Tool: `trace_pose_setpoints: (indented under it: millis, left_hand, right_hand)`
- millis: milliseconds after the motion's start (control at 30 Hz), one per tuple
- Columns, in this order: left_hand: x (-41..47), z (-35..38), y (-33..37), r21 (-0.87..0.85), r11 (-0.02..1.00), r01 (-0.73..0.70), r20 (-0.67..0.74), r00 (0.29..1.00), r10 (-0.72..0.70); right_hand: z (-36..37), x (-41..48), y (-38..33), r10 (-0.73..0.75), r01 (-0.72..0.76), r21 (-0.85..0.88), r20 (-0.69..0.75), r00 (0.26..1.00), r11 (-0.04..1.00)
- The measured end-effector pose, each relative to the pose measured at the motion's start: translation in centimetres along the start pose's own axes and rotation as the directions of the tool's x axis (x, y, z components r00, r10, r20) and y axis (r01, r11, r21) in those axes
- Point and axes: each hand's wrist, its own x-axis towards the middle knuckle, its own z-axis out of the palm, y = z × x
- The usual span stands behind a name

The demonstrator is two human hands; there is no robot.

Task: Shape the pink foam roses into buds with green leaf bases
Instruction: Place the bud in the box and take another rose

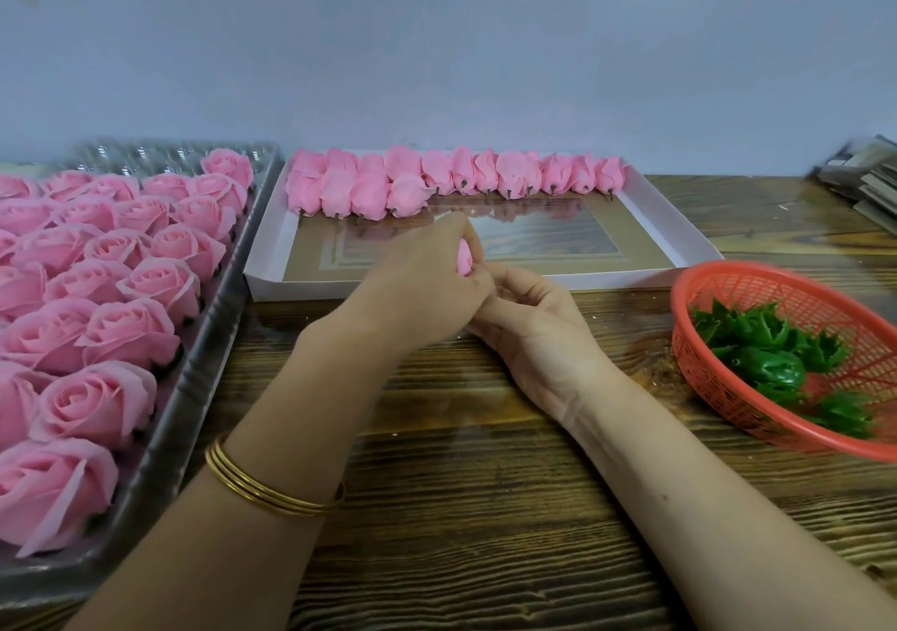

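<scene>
Just before the white shallow cardboard box (679, 222), the left hand (422, 285) grip clamps a small pink foam rose bud (464, 257), tip boxward; the right hand (531, 319) grip curls at its base, hold unclear

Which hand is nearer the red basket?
Right. The right hand sits left of the basket; the left hand is farther left, holding the pink bud.

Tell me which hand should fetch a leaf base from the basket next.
Right, probably. The right hand is nearer the basket of leaf bases on that side, while the left hand grips the bud.
</scene>
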Motion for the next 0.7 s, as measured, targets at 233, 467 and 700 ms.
trace_pose_setpoints:
  millis: [233,467,700]
  left_hand:
    - [0.2,0.2,-0.4,-0.007,1.000,0.030,0.006,1.000,-0.030]
    - [0.7,-1.8,-0.9,0.062,0.995,0.075,-0.032,0.997,-0.073]
    - [3.1,-7.3,-0.4,-0.050,0.991,0.122,-0.020,0.992,-0.123]
  right_hand:
    - [-0.2,0.2,-0.3,0.069,-0.069,-0.028,-0.015,0.998,0.997]
    - [-0.3,0.5,-1.0,0.147,-0.145,0.026,-0.086,0.985,0.989]
    - [-0.4,0.4,-1.0,0.158,-0.157,0.020,-0.078,0.984,0.987]
